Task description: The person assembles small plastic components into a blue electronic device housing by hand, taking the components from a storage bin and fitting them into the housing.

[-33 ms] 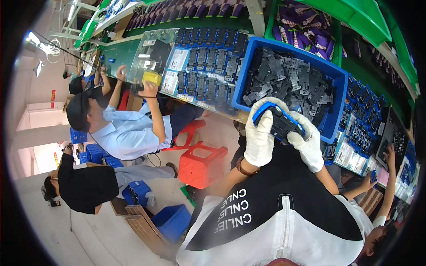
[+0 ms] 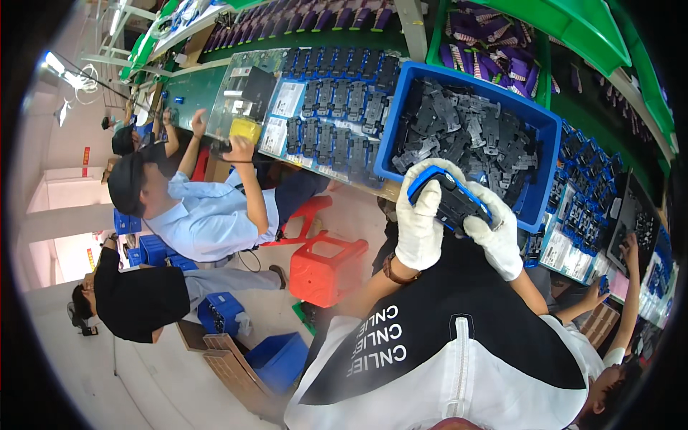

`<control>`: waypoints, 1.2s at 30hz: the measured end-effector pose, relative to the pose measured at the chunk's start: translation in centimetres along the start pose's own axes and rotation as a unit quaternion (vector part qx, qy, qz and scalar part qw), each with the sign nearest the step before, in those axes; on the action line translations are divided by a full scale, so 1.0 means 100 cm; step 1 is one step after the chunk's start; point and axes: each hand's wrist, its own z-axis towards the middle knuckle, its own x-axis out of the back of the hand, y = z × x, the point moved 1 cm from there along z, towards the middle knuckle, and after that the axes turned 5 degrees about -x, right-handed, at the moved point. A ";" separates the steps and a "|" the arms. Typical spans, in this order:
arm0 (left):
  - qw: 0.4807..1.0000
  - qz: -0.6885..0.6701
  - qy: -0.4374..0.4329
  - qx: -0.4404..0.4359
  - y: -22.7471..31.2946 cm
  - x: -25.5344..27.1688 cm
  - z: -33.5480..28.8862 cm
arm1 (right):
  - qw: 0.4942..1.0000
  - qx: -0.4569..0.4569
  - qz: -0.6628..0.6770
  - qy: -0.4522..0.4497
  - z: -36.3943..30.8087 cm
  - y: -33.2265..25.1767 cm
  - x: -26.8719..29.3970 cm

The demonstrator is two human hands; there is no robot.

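Both hands wear white gloves and hold one blue toy car (image 2: 451, 199) between them, its black underside partly showing. My left hand (image 2: 419, 226) wraps round the car's left end, thumb pressed on its near side. My right hand (image 2: 499, 233) grips the right end with bent fingers. Just beyond the hands stands a blue bin (image 2: 553, 154), heaped with loose black plastic chassis plates (image 2: 469, 129). Left of this bin, rows of blue-and-black toy cars (image 2: 333, 100) lie on the bench, undersides up.
More blue cars (image 2: 584, 215) fill the bench right of the bin. Behind it, a green tray (image 2: 436, 43) holds purple parts. Co-workers sit left and right at the bench; another person stands back left. A red stool (image 2: 319, 272) is on the floor.
The co-worker on the left has shifted a hand slightly near the yellow object. My own hands and the toy car are practically unmoved.
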 end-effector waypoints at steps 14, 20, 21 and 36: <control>0.998 -0.038 0.001 0.059 0.005 -0.005 0.006 | 0.999 0.028 -0.006 0.015 0.002 -0.014 -0.005; 0.996 0.026 0.081 -0.024 0.008 -0.015 -0.003 | 0.993 -0.050 0.098 -0.043 0.003 -0.007 -0.003; 0.996 0.025 0.085 -0.026 0.008 -0.016 -0.004 | 0.993 -0.052 0.096 -0.047 0.004 -0.005 -0.004; 0.998 0.027 0.039 0.052 0.011 -0.005 0.016 | 0.997 -0.043 0.064 -0.031 0.000 -0.017 -0.008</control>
